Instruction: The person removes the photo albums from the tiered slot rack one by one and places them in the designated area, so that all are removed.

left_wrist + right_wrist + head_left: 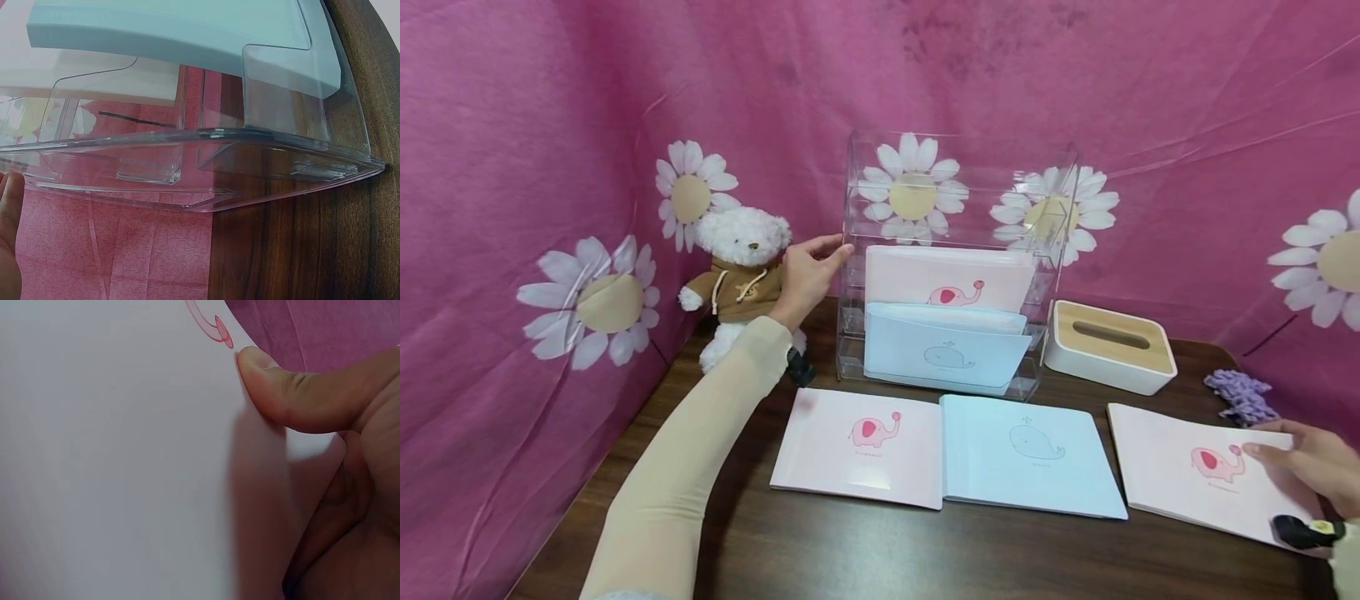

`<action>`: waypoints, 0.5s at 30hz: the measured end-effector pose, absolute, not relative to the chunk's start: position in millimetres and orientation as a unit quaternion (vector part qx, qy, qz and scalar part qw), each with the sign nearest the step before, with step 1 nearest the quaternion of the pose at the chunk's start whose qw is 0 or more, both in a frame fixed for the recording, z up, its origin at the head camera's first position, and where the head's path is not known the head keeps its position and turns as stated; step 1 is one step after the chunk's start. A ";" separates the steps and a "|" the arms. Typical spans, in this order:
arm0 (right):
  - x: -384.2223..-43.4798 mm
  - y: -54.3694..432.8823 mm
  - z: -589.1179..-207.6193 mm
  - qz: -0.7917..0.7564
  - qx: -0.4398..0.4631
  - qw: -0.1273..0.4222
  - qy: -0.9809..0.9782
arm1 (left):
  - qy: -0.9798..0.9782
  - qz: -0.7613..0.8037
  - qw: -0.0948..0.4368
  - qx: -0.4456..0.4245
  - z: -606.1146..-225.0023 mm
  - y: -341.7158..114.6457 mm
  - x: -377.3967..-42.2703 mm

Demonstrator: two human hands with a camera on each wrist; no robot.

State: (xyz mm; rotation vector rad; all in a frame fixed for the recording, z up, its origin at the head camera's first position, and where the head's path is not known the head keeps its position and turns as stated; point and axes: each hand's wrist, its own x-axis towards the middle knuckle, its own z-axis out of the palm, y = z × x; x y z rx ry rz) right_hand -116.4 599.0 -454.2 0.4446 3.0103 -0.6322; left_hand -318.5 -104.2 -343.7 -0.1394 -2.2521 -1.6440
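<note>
My left hand [808,279] grips the left side edge of a clear acrylic rack [955,225]; in the left wrist view only part of that hand shows beside the rack's side panel [125,159]. Inside the rack stand a pink booklet [895,271] with an elephant and, lower in front, light blue whale booklets [902,350]. At the table's right, my right hand [1318,462] pinches the right edge of a pink elephant booklet [1157,467]. The right wrist view shows the thumb on its cover [125,450] and the fingers underneath.
Before the rack lie another pink elephant booklet [827,450] and a light blue whale booklet [985,467], side by side on the dark wooden table [850,550]. A white teddy bear [741,292] sits left. A tissue box [1097,375] and a purple knitted thing [1240,396] are right.
</note>
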 end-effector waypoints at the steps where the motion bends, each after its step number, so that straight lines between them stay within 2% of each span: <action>1: -116.4 597.7 -454.0 -0.196 0.142 0.020 0.970 | -0.795 -0.580 0.174 -0.048 -344.1 -104.5 -318.6; 15: -114.8 590.5 -457.3 -0.209 0.153 -0.020 0.966 | -0.782 -0.597 0.169 -0.064 -346.4 -105.0 -320.0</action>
